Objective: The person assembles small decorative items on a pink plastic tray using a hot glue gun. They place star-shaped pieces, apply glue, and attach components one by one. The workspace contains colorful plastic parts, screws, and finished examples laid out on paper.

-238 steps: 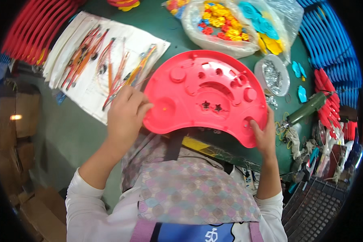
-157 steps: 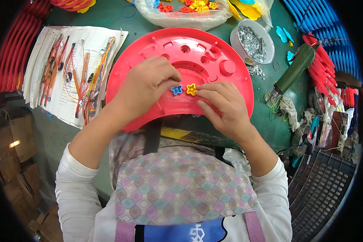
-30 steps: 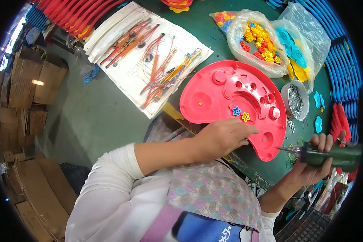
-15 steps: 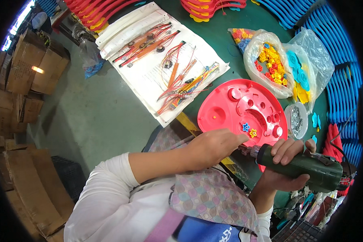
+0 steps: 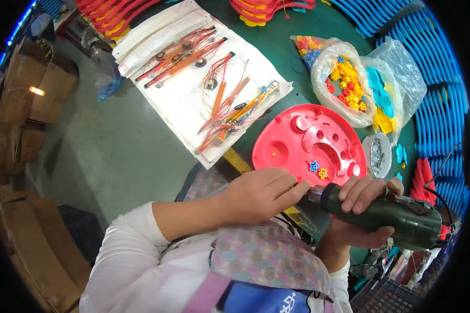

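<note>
My right hand (image 5: 361, 201) wraps around a dark green electric screwdriver (image 5: 386, 218), which lies nearly level with its tip toward the left. My left hand (image 5: 266, 194) is closed in a pinch right at that tip; whatever lies between its fingers is hidden. Just beyond both hands sits a red plastic toy shell (image 5: 283, 125) with round posts and holes. A blue star-shaped piece (image 5: 314, 166) and a yellow star-shaped piece (image 5: 323, 173) rest in the shell. Beside it stands a clear round tub (image 5: 371, 168) of small metal screws.
White sheets (image 5: 185, 101) bear wired parts at the back left. Bags of star pieces (image 5: 350, 86) and flower pieces (image 5: 384, 101) lie at the back right. Blue plastic frames (image 5: 438, 120) are stacked along the right, red ones (image 5: 115, 15) at the far left. Cardboard boxes (image 5: 47, 250) stand on the left.
The whole view has shifted slightly, with the table things a little further left. Both hands stay together at the screwdriver's tip, which sits slightly further left.
</note>
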A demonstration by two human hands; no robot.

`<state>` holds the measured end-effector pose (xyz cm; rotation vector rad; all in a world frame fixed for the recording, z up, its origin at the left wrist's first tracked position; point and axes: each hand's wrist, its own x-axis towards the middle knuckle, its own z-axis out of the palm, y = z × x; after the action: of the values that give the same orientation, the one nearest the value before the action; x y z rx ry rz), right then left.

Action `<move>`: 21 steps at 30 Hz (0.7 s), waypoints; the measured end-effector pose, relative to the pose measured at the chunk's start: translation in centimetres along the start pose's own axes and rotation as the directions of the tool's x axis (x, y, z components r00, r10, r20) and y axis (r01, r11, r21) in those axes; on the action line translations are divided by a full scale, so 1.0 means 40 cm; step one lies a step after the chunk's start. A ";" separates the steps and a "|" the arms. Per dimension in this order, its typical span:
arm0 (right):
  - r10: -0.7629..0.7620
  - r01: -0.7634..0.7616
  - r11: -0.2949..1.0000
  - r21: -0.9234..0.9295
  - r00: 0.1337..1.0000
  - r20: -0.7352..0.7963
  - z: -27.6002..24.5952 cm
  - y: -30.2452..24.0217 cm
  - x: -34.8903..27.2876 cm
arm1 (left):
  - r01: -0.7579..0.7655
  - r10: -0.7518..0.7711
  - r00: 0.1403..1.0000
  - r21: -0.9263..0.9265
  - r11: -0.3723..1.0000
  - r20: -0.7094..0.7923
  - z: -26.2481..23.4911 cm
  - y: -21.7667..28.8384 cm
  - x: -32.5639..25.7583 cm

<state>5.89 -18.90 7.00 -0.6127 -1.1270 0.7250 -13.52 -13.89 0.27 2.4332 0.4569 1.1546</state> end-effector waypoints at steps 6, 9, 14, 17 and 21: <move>-0.012 0.002 0.992 -0.125 0.996 -0.083 -0.018 -0.008 0.002 | 0.327 -0.274 0.925 0.187 0.926 -0.264 -0.149 -0.126 0.032; -0.014 -0.003 0.990 -0.141 0.993 -0.117 -0.051 -0.019 -0.007 | 0.580 -0.528 0.789 0.100 0.808 -0.314 -0.265 -0.190 0.026; 0.035 -0.050 0.994 -0.098 0.988 -0.147 -0.064 -0.012 -0.013 | 0.261 -0.319 0.947 0.480 0.837 0.041 -0.290 -0.259 -0.046; 0.053 -0.064 0.995 -0.082 0.990 -0.131 -0.064 -0.003 -0.013 | 0.240 -0.348 0.917 0.431 0.870 0.194 -0.268 -0.294 -0.066; 0.060 -0.069 0.994 -0.088 0.993 -0.105 -0.064 -0.007 -0.011 | 0.307 -0.398 0.905 0.420 0.854 0.148 -0.271 -0.299 -0.050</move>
<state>8.25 -19.61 6.15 -0.7589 -1.0539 0.6921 -24.68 -2.09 -0.67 2.6083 1.0979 0.6581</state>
